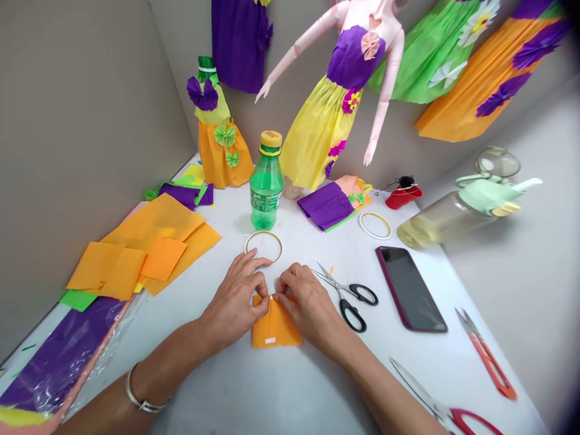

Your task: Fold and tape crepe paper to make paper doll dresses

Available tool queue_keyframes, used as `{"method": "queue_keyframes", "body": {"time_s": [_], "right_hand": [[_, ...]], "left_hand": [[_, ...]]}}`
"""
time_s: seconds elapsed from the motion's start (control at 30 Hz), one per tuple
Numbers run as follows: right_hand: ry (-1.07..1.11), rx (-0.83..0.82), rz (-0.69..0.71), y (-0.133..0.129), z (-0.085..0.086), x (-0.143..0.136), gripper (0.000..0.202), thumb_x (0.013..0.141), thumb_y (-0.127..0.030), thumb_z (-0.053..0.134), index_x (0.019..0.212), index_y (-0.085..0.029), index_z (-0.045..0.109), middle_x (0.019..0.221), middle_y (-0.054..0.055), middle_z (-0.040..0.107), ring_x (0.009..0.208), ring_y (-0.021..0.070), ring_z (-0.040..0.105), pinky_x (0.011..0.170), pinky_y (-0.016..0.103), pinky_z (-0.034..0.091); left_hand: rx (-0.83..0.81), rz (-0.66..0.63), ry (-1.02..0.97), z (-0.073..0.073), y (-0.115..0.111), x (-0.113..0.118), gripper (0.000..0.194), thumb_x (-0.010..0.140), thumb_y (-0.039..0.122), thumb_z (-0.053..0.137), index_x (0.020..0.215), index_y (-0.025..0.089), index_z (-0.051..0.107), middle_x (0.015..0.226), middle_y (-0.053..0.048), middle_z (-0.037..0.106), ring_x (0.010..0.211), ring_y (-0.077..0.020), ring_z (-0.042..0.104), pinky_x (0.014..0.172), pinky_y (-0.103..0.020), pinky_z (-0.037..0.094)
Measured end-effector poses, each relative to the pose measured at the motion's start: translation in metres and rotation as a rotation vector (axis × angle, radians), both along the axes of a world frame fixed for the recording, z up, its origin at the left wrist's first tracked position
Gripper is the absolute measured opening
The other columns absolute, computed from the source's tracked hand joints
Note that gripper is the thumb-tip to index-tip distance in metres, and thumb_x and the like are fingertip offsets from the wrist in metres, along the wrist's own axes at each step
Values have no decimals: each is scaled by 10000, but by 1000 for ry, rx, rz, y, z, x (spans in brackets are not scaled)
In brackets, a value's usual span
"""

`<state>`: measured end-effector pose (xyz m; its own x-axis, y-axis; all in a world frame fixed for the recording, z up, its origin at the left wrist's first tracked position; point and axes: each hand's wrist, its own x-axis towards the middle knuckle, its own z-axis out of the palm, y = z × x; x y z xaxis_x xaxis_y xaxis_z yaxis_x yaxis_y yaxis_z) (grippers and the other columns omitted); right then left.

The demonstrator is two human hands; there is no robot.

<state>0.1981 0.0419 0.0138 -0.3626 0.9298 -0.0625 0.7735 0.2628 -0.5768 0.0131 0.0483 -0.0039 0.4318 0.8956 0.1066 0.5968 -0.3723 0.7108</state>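
Note:
A small folded orange sheet (277, 329), paper or thin fabric, lies on the white table in front of me. A white strip like tape sits near its lower edge, and a bit of white shows at its top edge. My left hand (238, 293) pinches the top edge with thumb and index finger, the other fingers stretched forward by a roll of tape (263, 248). Close beside it, my right hand (304, 296) has its fingers closed on the same top edge. Black-handled scissors (347, 293) lie partly open to the right of my right hand.
Orange sheets (158, 223) and a plastic-wrapped purple pack (63, 356) lie left. Behind stand a green bottle (266, 187), a dressed bottle (222, 133) and a doll (344, 78). On the right are a phone (411, 290), orange snips (487, 356), red-handled scissors (444, 405) and a tilted water bottle (453, 211).

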Motion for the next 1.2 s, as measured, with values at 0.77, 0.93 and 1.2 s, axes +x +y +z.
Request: {"method": "queue_keyframes", "body": {"time_s": [0.77,0.93,1.2], "right_hand": [[124,-23,-63,1,-2,-1,129,838,-96,619,770,-194,569,856,7,547,849,177,505,766,302,380],[264,-145,-132,-5,15,23,134,929,-251,501,824,-215,577,804,-15,582,728,147,520,662,274,375],[-86,126,-314,-23,20,67,171,949,-334,442,844,-233,531,804,11,610,681,173,540,626,299,386]], "left_hand": [[-45,68,-106,6,10,-13,103,872,165,482,918,224,554,1277,-79,599,1383,-256,408,1152,-495,350],[166,93,40,-7,22,-30,263,850,127,502,1073,202,622,1320,-99,582,1427,-304,337,1176,-562,288],[190,91,25,-13,26,-32,138,897,155,508,898,215,632,1289,-83,596,1430,-299,325,1151,-533,321]]}}
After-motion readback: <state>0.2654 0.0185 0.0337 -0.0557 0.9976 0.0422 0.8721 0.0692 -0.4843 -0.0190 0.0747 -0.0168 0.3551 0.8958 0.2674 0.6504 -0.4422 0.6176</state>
